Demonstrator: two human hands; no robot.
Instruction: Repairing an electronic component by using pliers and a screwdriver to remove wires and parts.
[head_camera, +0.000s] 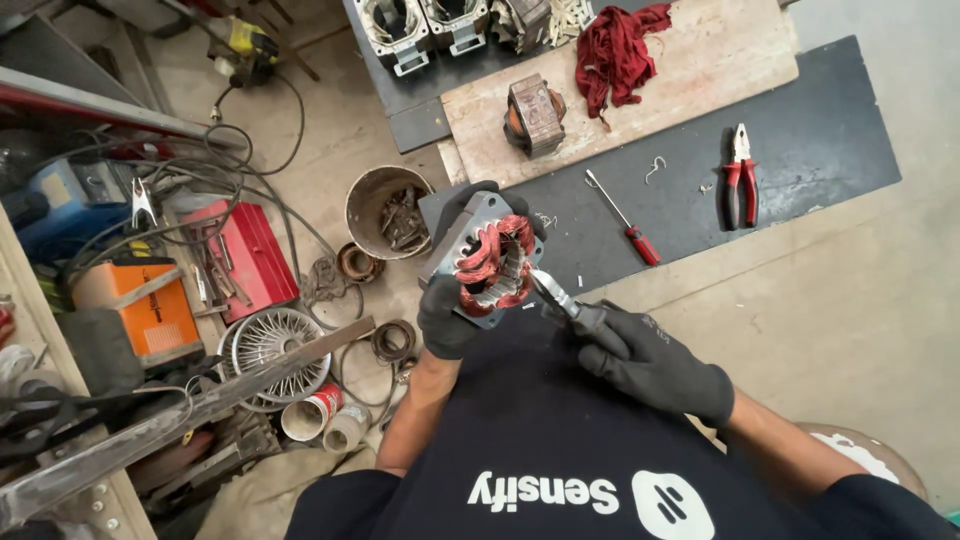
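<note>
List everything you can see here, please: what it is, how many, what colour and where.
motor stator: one, grey with reddish windings, in left hand
small pliers: one, in right hand, tip at windings
red-handled pliers: one, on dark mat
screwdriver: one, red handle, on mat
red rag: one, on wooden board
bucket: one, rusty, on floor
toolbox: one, red, left
left hand: black glove
right hand: black glove

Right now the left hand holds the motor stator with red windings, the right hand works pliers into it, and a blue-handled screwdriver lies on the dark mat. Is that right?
Not quite: the screwdriver on the dark mat has a red handle, not blue, as the head view shows. The rest stands: the left hand holds the stator with red windings, and the right hand works pliers into it.
</note>
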